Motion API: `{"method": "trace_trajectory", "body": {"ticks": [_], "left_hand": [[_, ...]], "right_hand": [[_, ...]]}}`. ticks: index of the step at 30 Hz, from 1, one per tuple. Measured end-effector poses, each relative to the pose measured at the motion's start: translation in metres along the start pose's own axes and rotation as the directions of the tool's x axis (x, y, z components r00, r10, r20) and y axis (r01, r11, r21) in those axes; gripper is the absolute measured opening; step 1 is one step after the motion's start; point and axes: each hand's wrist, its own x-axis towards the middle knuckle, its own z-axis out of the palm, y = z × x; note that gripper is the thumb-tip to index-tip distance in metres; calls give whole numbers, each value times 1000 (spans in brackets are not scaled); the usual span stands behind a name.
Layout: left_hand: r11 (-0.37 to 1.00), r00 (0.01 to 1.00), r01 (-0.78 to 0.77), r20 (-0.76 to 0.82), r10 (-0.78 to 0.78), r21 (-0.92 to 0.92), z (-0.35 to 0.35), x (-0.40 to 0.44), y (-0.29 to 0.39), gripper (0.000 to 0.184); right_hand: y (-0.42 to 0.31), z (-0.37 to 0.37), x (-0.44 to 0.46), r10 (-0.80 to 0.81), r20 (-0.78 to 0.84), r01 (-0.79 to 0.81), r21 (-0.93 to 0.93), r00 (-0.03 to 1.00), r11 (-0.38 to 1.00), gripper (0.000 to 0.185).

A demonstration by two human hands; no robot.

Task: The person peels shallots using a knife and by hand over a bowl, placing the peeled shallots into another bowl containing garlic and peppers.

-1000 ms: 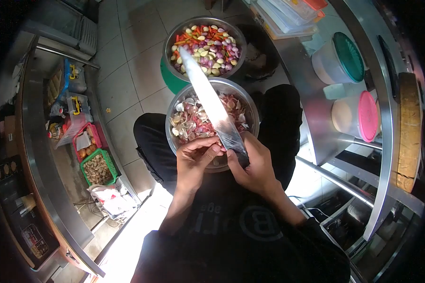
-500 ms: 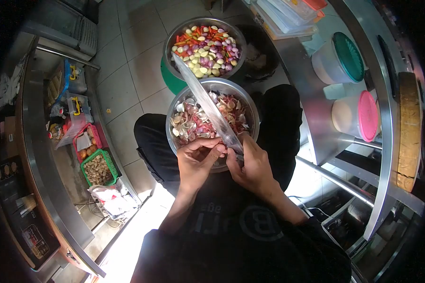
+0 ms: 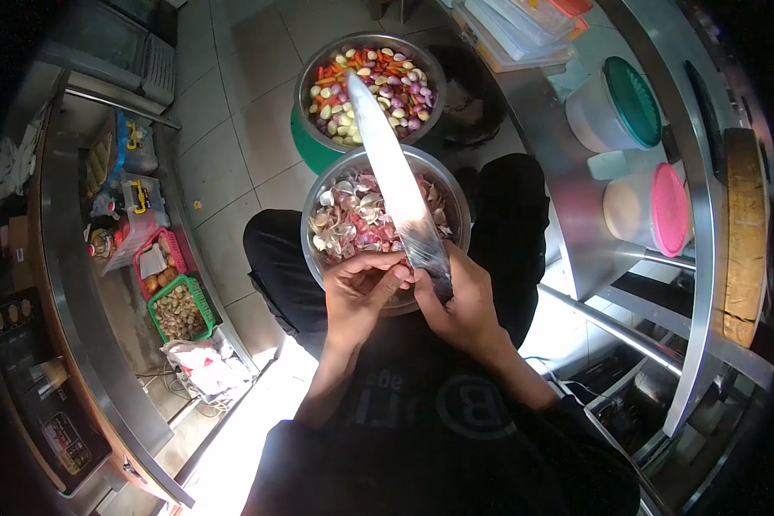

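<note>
While I watched through the head camera, the right hand [image 3: 466, 297] was wrapped around the dark handle of a large knife [image 3: 385, 163], whose broad blade slanted up and away, slightly to the left, brightly lit along its length. The left hand [image 3: 357, 288] was closed in a pinch beside it, thumb against fingers, on a small reddish piece [image 3: 404, 270] mostly hidden from me, close to the right thumb. Both hands were over the near edge of a steel bowl [image 3: 465, 206] between the dark-trousered knees, filled with pale and reddish papery skins [image 3: 353, 211]. The knife's tip reached across a second bowl [image 3: 303, 96], just beyond the first, which I saw heaped with peeled garlic cloves, purple shallots and red and orange chillies. Under its left side I made out part of a green object [image 3: 311, 148]. Farther to the right, a tub with a green lid [image 3: 634, 103] stood near one with a pink lid [image 3: 669, 211]; on the left, a green basket [image 3: 202, 305] of knobbly, pale brown pieces sat beside a red basket [image 3: 139, 267].
</note>
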Motion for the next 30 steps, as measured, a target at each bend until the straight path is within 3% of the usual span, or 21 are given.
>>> {"method": "trace_trajectory", "body": {"ticks": [11,17,23,28,30], "left_hand": [[1000,998,-4,69,3,12,-15,-1,-4,22],[999,998,-26,54,24,25,-13,-1,-2,22],[1000,998,23,56,-23,8,-13,-2,-3,23],[999,999,35,29,-34,-23,-11,-2,-5,23],[1000,999,8,32,-8,-6,-12,-2,-6,23]], "right_hand": [[6,0,-2,60,68,-67,117,996,991,28],[3,-1,-2,10,98,-9,-6,995,1000,27],[7,4,-4,-23,20,23,-46,1000,999,29],[-2,-3,0,18,45,-24,125,999,992,36],[-1,-6,2,0,64,-5,87,998,996,34]]}}
